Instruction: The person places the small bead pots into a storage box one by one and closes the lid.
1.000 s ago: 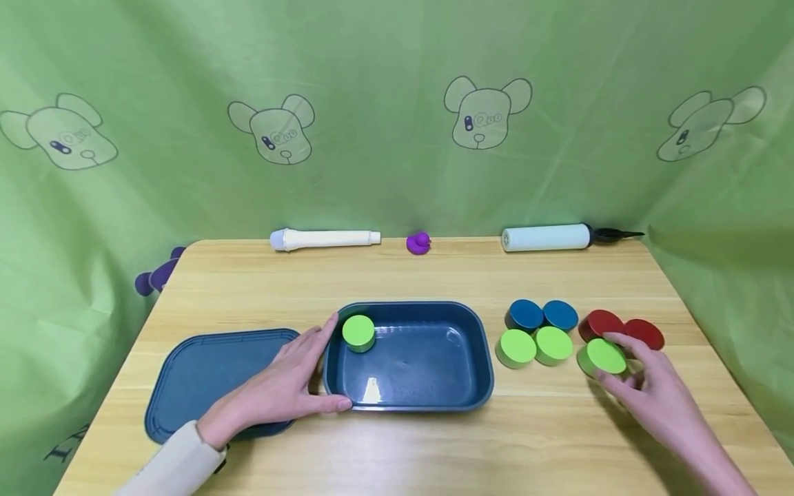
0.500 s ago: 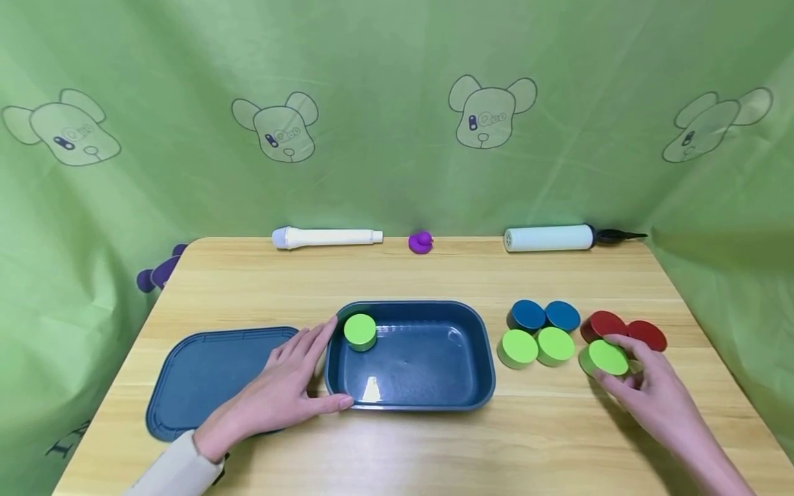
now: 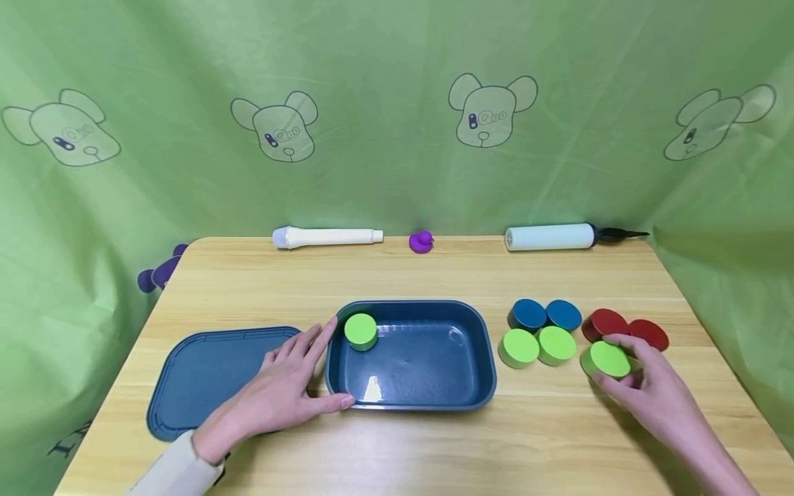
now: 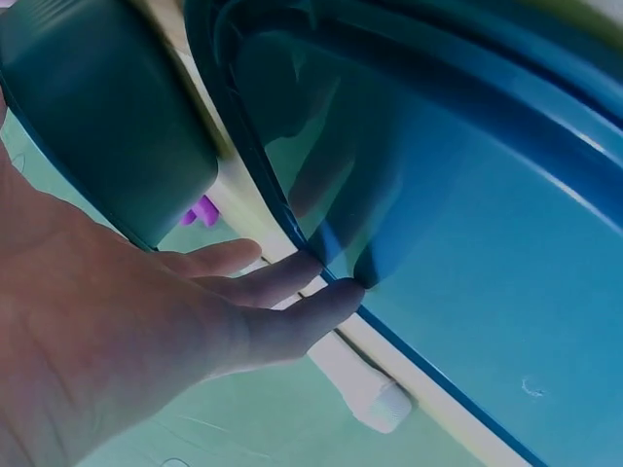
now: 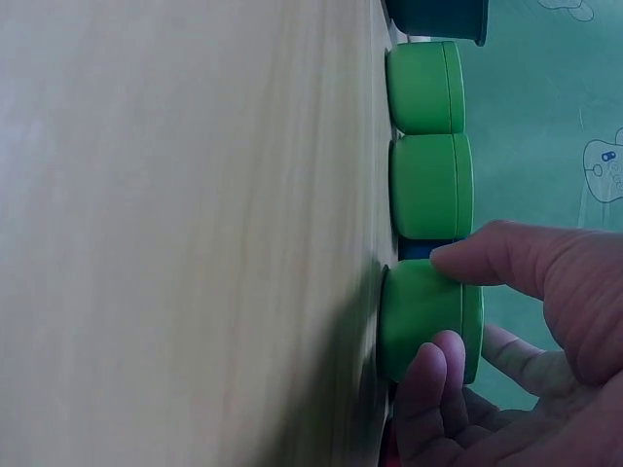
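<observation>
My left hand (image 3: 276, 393) rests against the left end of a dark blue plastic box (image 3: 415, 368), fingers along the side and thumb at the front corner. One green round tin (image 3: 360, 332) sits in the box's back left corner. At the right, my right hand (image 3: 660, 386) pinches another green round tin (image 3: 605, 359) between thumb and fingers. In the right wrist view this tin (image 5: 423, 316) stands on the table. Two more green tins (image 3: 518, 348) and two blue ones (image 3: 528, 314) stand grouped to its left, and two red ones (image 3: 604, 324) behind it.
A flat blue lid (image 3: 207, 375) lies left of the box, partly under my left forearm. Along the table's back edge lie a white microphone (image 3: 329, 238), a purple rubber duck (image 3: 421, 242) and a pale blue hand pump (image 3: 548, 238). A green curtain (image 3: 384, 158) hangs behind.
The view has shifted slightly. Both hands keep their places, the left at the box and the right on the green tin.
</observation>
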`<state>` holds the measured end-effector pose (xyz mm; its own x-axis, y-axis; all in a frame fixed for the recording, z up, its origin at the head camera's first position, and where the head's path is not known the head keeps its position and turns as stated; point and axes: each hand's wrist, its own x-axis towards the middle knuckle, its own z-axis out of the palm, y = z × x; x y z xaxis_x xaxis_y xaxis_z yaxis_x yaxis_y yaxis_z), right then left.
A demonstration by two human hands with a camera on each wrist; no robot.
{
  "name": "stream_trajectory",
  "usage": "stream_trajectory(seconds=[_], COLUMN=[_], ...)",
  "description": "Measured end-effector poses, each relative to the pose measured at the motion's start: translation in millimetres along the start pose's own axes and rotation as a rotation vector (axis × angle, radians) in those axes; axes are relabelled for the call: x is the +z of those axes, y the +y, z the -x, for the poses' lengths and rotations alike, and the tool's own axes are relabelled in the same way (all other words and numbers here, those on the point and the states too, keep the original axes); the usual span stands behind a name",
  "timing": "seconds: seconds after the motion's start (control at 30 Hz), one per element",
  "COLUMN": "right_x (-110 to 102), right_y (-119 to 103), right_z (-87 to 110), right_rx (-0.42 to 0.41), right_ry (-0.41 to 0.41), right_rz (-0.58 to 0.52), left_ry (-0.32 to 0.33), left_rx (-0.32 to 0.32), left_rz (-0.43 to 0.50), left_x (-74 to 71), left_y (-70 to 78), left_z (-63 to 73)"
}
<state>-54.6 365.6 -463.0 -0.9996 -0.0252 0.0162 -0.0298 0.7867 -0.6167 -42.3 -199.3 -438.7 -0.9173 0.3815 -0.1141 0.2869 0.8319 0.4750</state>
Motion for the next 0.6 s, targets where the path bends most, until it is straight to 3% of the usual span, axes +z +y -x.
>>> stream_trajectory(seconds=[0.33,0.6], right_x=[-0.8,1.4], right_y=[-3.5,-11.0], right_z=[0.2,7.9], right_rx=[0.071,0.06], right_ry=[-0.021,0.009], right_rz=[0.019,0.017], left_ry=[-0.009,-0.005], left_rx=[0.018,0.045], left_rz=[0.002,-0.033], left_x=[0.4,1.5], left_y=[-1.8,-7.7], left_z=[-1.5,-5.5])
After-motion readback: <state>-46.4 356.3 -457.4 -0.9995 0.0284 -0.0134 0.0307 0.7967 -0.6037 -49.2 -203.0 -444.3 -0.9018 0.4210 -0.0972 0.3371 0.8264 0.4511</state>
